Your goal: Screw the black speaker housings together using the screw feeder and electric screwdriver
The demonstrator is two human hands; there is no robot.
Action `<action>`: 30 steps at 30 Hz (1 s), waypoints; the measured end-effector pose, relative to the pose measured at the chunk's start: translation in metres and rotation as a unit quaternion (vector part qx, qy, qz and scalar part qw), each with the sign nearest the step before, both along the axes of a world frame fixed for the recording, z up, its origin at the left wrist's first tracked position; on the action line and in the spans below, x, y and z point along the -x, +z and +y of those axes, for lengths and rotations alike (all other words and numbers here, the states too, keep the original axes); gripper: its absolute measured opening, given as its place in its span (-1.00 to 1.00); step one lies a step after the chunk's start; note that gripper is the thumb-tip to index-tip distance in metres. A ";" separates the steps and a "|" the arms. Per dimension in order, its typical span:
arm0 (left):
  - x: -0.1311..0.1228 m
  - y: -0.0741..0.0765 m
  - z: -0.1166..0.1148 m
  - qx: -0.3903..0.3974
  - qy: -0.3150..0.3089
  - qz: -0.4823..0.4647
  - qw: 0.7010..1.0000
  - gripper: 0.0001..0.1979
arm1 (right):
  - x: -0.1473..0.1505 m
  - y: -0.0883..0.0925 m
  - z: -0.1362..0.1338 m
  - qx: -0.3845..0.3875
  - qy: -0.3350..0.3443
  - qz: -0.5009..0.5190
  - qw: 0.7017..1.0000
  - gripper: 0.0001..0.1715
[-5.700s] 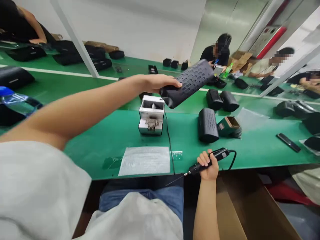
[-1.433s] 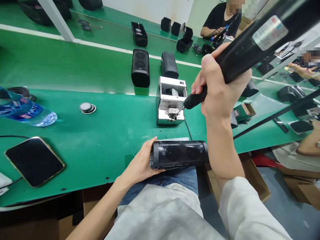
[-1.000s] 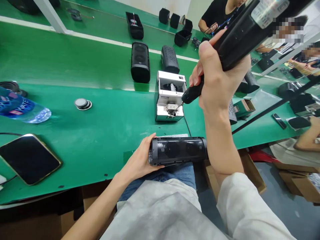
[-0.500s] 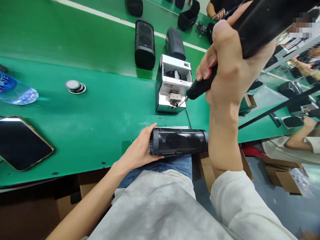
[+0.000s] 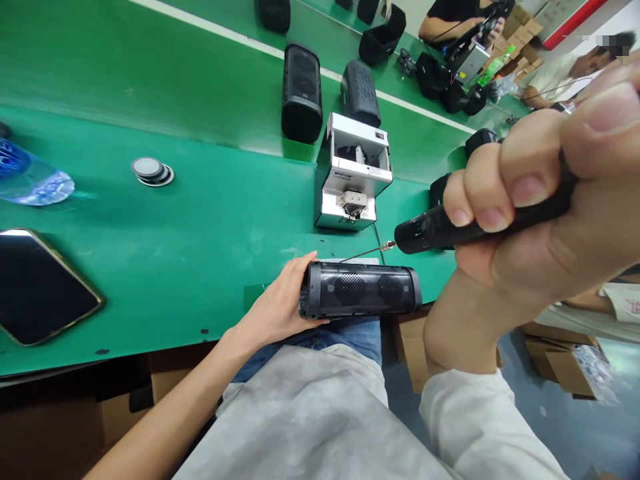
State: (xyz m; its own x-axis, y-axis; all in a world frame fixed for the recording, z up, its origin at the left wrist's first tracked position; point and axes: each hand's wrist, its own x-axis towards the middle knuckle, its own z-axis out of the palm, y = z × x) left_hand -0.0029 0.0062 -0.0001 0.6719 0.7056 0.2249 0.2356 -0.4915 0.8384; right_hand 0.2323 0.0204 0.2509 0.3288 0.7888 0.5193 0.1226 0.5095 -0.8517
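My left hand [image 5: 275,303] grips the left end of a black cylindrical speaker body [image 5: 361,291] that lies sideways at the near edge of the green bench. My right hand [image 5: 540,213] is wrapped round a black electric screwdriver [image 5: 440,230], held close to the camera. Its thin bit points left and ends just above the speaker's top edge. Behind the speaker stands a small white and silver screw feeder box [image 5: 353,175].
Two black speakers [image 5: 302,90] lie behind the feeder box on the green bench [image 5: 210,220]. A phone [image 5: 40,283] lies face up at the near left, beside a water bottle [image 5: 27,181] and a round disc [image 5: 150,170]. Other people work at the far right. Cardboard boxes [image 5: 560,360] stand below.
My right hand has drawn the screwdriver away from the feeder box, down and toward me, so its bit now lies over the speaker. My left hand has stayed on the speaker.
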 end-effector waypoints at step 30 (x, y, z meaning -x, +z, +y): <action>-0.003 0.004 -0.002 0.023 0.002 -0.025 0.999 0.21 | 0.025 -0.066 0.015 -0.107 0.209 0.008 0.972 -0.69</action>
State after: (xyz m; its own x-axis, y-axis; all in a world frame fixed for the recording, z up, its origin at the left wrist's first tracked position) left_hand 0.0003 0.0038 0.0041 0.6582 0.7184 0.2251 0.1942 -0.4509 0.8712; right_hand 0.2071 0.0359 0.1846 0.0124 0.7302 0.6831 -0.1462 0.6772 -0.7211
